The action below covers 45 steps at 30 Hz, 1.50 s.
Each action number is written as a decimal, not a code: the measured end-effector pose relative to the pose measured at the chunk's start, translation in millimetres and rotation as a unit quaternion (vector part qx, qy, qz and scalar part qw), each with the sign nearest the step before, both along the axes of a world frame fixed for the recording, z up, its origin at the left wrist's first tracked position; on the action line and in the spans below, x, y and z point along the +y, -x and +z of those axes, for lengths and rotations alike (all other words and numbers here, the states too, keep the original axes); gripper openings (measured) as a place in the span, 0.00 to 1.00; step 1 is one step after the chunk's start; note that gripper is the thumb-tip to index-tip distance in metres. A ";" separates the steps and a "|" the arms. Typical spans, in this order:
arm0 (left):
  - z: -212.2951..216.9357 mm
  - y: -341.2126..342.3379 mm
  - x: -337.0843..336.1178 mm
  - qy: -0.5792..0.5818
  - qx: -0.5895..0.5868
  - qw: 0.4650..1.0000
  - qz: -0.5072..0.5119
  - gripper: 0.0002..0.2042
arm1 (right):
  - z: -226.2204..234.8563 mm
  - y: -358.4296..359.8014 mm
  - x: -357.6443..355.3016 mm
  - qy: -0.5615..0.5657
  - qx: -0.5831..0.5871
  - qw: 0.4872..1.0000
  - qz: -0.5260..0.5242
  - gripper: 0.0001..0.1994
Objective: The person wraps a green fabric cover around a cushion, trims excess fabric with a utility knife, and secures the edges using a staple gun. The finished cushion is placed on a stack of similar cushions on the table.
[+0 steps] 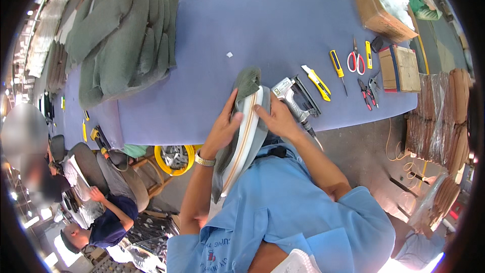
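The cushion [245,134] was edge-up at the surface's [227,25] 6 o'clock rim, seemingly steadied between the left hand [226,127] at 9 o'clock and right hand [279,119] at 3, both half-closed around it. A staple gun [287,93] lay handy at 2 o'clock.

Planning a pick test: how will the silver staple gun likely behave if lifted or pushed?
The staple gun is probably heavy for its size, given its metallic-looking body. Lying on its angular side, it seems unlikely to roll. The hose at its end may tug.
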State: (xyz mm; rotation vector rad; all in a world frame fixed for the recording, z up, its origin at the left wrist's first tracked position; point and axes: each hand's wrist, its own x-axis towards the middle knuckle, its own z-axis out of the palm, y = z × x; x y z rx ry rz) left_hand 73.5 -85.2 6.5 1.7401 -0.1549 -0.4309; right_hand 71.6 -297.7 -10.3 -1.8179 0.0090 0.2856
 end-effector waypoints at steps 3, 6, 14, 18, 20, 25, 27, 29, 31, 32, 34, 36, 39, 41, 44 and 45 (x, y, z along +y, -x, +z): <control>13.0 -14.1 -22.8 -0.101 -0.103 0.990 -0.007 0.36 | 0.8 -18.6 -7.5 0.016 -0.030 0.999 -0.011 0.31; 16.9 -28.0 -32.6 -0.147 -0.111 0.981 0.066 0.32 | 4.8 -46.3 -12.1 0.096 -0.188 0.977 -0.026 0.32; 27.4 -54.5 -49.1 -0.128 -0.076 0.974 0.170 0.18 | 4.1 -88.8 -0.8 0.029 -0.121 0.992 0.004 0.25; 16.4 -41.1 -51.3 -0.136 -0.146 0.964 0.173 0.15 | 1.4 -89.2 1.8 0.006 -0.096 0.995 -0.004 0.22; 11.0 -37.9 -51.6 -0.146 -0.192 0.959 0.150 0.12 | -0.9 -80.6 3.4 -0.002 -0.085 0.996 -0.032 0.20; 8.2 -42.4 -51.2 -0.202 -0.255 0.941 0.097 0.12 | 5.9 -73.1 14.7 -0.110 -0.006 0.987 -0.117 0.05; 9.5 -44.2 -51.2 -0.223 -0.270 0.932 0.090 0.12 | 3.9 -68.4 8.1 -0.127 0.015 0.988 -0.091 0.03; 6.1 -43.4 -49.3 -0.233 -0.286 0.925 0.092 0.12 | -1.7 -63.9 4.8 -0.125 0.022 0.989 -0.075 0.06; 6.3 -43.2 -49.8 -0.235 -0.296 0.922 0.088 0.12 | -7.6 -60.2 4.7 -0.105 0.018 0.992 -0.075 0.08; 6.9 -42.9 -50.3 -0.236 -0.301 0.920 0.085 0.12 | -9.0 -59.4 5.3 -0.087 0.002 0.993 -0.076 0.08; 8.3 -41.2 -52.5 -0.215 -0.276 0.931 0.102 0.12 | -9.0 -59.5 8.5 -0.069 -0.022 0.994 -0.080 0.08; 8.8 -38.4 -53.0 -0.169 -0.231 0.950 0.129 0.13 | -11.7 -58.4 8.3 -0.079 -0.032 0.993 -0.085 0.09; 5.2 -37.6 -48.2 -0.037 -0.079 0.984 0.157 0.16 | -29.0 -56.0 3.9 -0.102 -0.037 0.990 -0.086 0.10; 6.9 -58.6 -28.1 0.082 0.087 0.983 0.137 0.19 | -30.1 -57.5 -3.6 -0.119 -0.026 0.989 -0.079 0.10; -6.7 -112.0 -7.1 -0.016 0.045 0.997 0.054 0.22 | -25.8 -56.0 -7.2 -0.143 0.002 0.989 -0.045 0.10; -14.0 -114.5 -7.6 -0.024 0.024 0.999 0.034 0.22 | -27.1 -56.4 -6.9 -0.141 0.000 0.989 -0.040 0.09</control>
